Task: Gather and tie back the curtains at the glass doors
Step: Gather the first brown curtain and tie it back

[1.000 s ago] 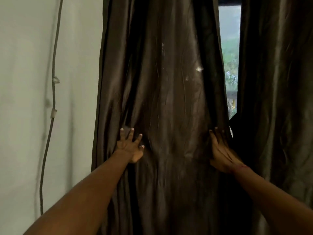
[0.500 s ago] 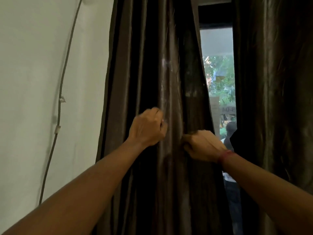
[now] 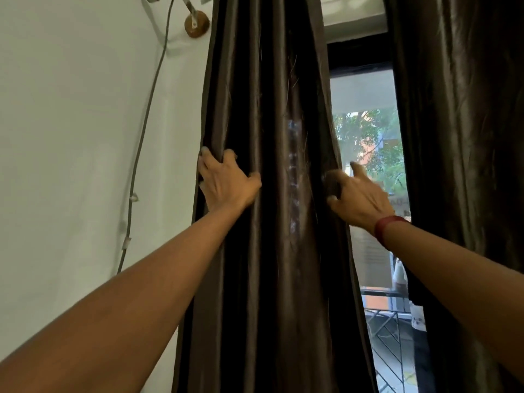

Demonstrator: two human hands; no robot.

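Head view: left hand point(image 3: 226, 182) and right hand point(image 3: 360, 197) clutch one curtain point(image 3: 278, 251) of two.

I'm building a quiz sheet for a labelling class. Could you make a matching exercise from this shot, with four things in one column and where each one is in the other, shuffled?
Things
1. left hand
2. right hand
3. grey cable
4. red band

Places
A. round the person's wrist
B. running down the white wall
C. gripping the wall-side edge of the gathered curtain
D. gripping that curtain's edge next to the glass door

Pairs: 1-C, 2-D, 3-B, 4-A
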